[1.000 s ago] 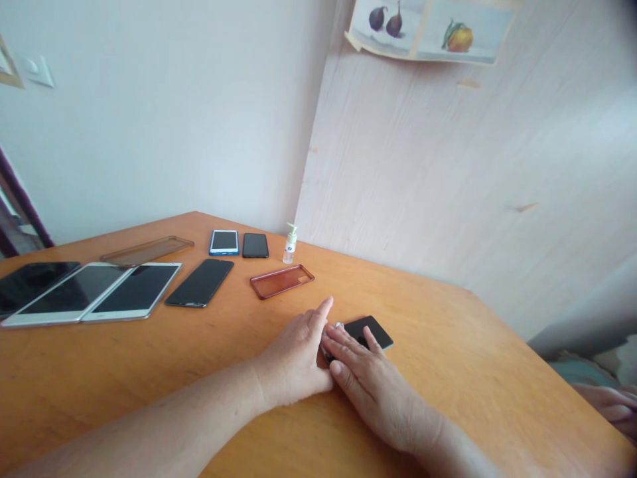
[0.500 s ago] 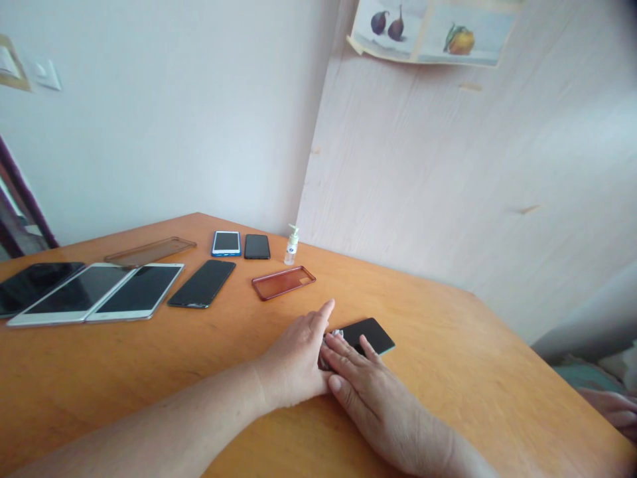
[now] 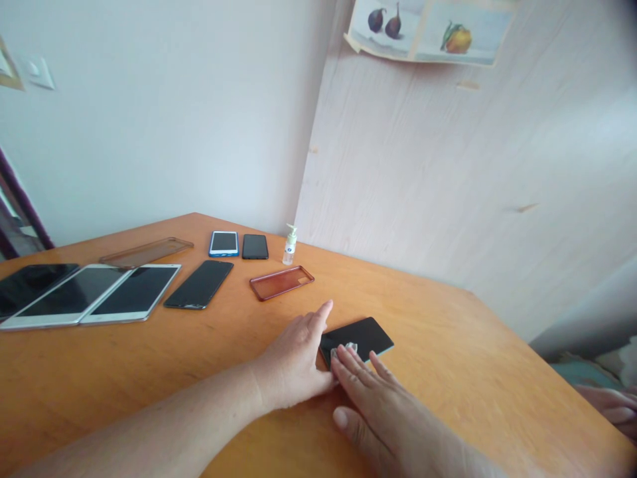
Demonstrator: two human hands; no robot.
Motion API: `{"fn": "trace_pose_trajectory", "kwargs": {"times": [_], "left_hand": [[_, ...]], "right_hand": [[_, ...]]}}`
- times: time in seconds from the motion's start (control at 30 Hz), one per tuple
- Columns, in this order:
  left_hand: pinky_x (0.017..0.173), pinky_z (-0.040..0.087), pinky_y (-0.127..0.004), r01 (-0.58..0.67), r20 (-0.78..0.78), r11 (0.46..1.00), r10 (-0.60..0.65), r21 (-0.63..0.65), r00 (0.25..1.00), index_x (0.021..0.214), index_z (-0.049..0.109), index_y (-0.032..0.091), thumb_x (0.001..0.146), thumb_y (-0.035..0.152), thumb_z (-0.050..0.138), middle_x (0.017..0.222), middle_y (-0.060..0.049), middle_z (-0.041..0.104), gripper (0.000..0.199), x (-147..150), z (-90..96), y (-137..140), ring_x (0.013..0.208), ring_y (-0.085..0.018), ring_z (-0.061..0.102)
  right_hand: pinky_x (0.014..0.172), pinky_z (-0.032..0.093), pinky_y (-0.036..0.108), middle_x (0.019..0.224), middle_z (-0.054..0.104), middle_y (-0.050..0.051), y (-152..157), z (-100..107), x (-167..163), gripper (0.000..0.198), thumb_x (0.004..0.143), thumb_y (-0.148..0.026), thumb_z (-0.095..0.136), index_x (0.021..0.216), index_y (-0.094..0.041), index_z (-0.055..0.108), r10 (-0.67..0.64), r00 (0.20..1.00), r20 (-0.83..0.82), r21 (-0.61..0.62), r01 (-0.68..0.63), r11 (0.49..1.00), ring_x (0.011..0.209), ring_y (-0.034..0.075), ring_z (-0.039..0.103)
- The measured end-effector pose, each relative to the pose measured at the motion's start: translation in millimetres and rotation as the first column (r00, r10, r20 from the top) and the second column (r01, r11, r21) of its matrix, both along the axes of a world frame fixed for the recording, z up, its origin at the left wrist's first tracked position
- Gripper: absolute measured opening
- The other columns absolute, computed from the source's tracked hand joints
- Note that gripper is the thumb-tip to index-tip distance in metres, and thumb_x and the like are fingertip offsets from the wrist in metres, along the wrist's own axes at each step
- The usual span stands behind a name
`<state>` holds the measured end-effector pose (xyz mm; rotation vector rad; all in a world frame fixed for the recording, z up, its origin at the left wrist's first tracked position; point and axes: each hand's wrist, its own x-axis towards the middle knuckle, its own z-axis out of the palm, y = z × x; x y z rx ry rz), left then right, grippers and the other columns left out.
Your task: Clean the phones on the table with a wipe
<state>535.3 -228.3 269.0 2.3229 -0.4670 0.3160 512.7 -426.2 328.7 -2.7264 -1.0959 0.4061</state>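
Note:
A dark smartphone (image 3: pixel 371 336) lies screen up on the wooden table in front of me. My left hand (image 3: pixel 296 362) braces its left end, the thumb along the near edge and the fingers at the far side, so the phone sits between them. Under the fingertips of my right hand (image 3: pixel 371 385) is a crumpled whitish wipe (image 3: pixel 351 347), pressed flat against the screen. The right fingers are stretched out over it, and the right thumb stands apart above the table. Most of the wipe is hidden by the fingers.
Beyond my hands lie a reddish phone case (image 3: pixel 282 283) and a small pump bottle (image 3: pixel 290 245). Leftward are a black phone (image 3: pixel 200 284), a blue-cased phone (image 3: pixel 223 243), a small dark phone (image 3: pixel 255 247), a clear case (image 3: pixel 146 251) and white tablets (image 3: pixel 132 294). Another person's hand (image 3: pixel 610 401) shows at right.
My right hand has slid the wipe toward the near right over the screen, and its thumb has come away from my left hand. The left hand stays in place.

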Motion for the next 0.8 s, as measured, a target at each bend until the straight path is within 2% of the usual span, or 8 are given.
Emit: {"fn": "trace_pose_trajectory", "kwargs": {"times": [0.1, 0.2, 0.3, 0.37, 0.5, 0.57, 0.73, 0.8], "left_hand": [[0.105, 0.042, -0.047, 0.003, -0.017, 1.0, -0.003, -0.003, 1.0, 0.154, 0.014, 0.019, 0.067, 0.023, 0.075, 0.13, -0.015, 0.055, 0.105, -0.2, 1.3, 0.1, 0.12, -0.03, 0.052], [0.105, 0.041, -0.047, 0.005, -0.046, 1.0, -0.005, 0.006, 0.999, 0.154, 0.015, 0.017, 0.066, 0.022, 0.075, 0.129, -0.015, 0.055, 0.106, -0.8, 4.4, -0.1, 0.12, -0.03, 0.052], [0.104, 0.041, -0.046, 0.005, -0.045, 1.0, -0.004, 0.007, 0.999, 0.153, 0.016, 0.017, 0.066, 0.021, 0.074, 0.128, -0.015, 0.056, 0.105, -1.5, 5.7, -0.4, 0.119, -0.03, 0.052], [0.104, 0.042, -0.046, 0.004, -0.03, 1.0, -0.003, 0.001, 1.0, 0.153, 0.017, 0.018, 0.065, 0.021, 0.075, 0.128, -0.015, 0.056, 0.106, -1.5, 4.7, -0.6, 0.119, -0.03, 0.052], [0.102, 0.044, -0.046, -0.004, 0.004, 1.0, 0.004, -0.023, 1.0, 0.153, 0.019, 0.018, 0.066, 0.021, 0.074, 0.124, -0.014, 0.058, 0.103, -0.5, 1.6, -0.6, 0.115, -0.029, 0.055], [0.102, 0.043, -0.046, 0.001, 0.003, 1.0, -0.001, -0.026, 1.0, 0.153, 0.02, 0.018, 0.066, 0.021, 0.074, 0.125, -0.014, 0.058, 0.103, -0.5, 2.2, -0.3, 0.115, -0.029, 0.055], [0.103, 0.042, -0.047, 0.007, -0.05, 1.0, -0.007, 0.005, 0.999, 0.153, 0.02, 0.018, 0.065, 0.023, 0.075, 0.128, -0.015, 0.057, 0.104, -1.6, 7.1, 0.0, 0.119, -0.031, 0.053], [0.103, 0.042, -0.047, -0.004, -0.051, 1.0, 0.004, 0.003, 0.999, 0.153, 0.02, 0.017, 0.065, 0.022, 0.075, 0.127, -0.015, 0.057, 0.104, -1.4, 7.0, -0.2, 0.118, -0.031, 0.053]], "right_hand": [[0.12, 0.02, 0.054, 0.156, 0.028, 0.012, -9.7, -1.6, 5.4, 0.063, 0.101, -0.052, 0.035, 0.151, -0.015, 0.038, -0.061, 0.997, 0.047, 0.015, 0.061, 0.998, 0.145, 0.03, 0.025], [0.118, 0.022, 0.057, 0.154, 0.035, 0.017, -25.8, -12.2, 23.0, 0.062, 0.101, -0.049, 0.033, 0.149, -0.01, 0.042, -0.222, 0.957, 0.186, -0.054, 0.236, 0.97, 0.145, 0.032, 0.027], [0.118, 0.022, 0.057, 0.154, 0.034, 0.021, -28.3, -14.8, 27.7, 0.064, 0.101, -0.047, 0.032, 0.149, -0.005, 0.04, -0.279, 0.928, 0.245, -0.124, 0.315, 0.941, 0.145, 0.034, 0.027], [0.12, 0.021, 0.054, 0.156, 0.029, 0.019, -19.9, -8.3, 18.7, 0.067, 0.101, -0.05, 0.033, 0.15, -0.005, 0.037, -0.237, 0.952, 0.195, -0.138, 0.266, 0.954, 0.146, 0.032, 0.024], [0.121, 0.02, 0.049, 0.158, 0.022, 0.013, -2.4, 7.5, -4.2, 0.07, 0.1, -0.056, 0.032, 0.153, -0.01, 0.033, -0.002, 1.0, -0.005, -0.091, 0.001, 0.996, 0.147, 0.029, 0.021], [0.121, 0.022, 0.049, 0.158, 0.024, 0.011, -4.7, 6.8, -3.3, 0.068, 0.1, -0.056, 0.032, 0.153, -0.012, 0.033, 0.012, 1.0, -0.001, -0.055, -0.012, 0.998, 0.146, 0.028, 0.024], [0.117, 0.025, 0.059, 0.151, 0.04, 0.019, -31.3, -16.2, 29.4, 0.059, 0.101, -0.046, 0.036, 0.146, -0.009, 0.046, -0.268, 0.934, 0.237, -0.041, 0.285, 0.958, 0.142, 0.034, 0.035], [0.116, 0.024, 0.061, 0.149, 0.043, 0.021, -33.8, -20.9, 35.1, 0.059, 0.101, -0.045, 0.036, 0.144, -0.007, 0.048, -0.293, 0.915, 0.276, -0.04, 0.316, 0.948, 0.141, 0.035, 0.036]]}}
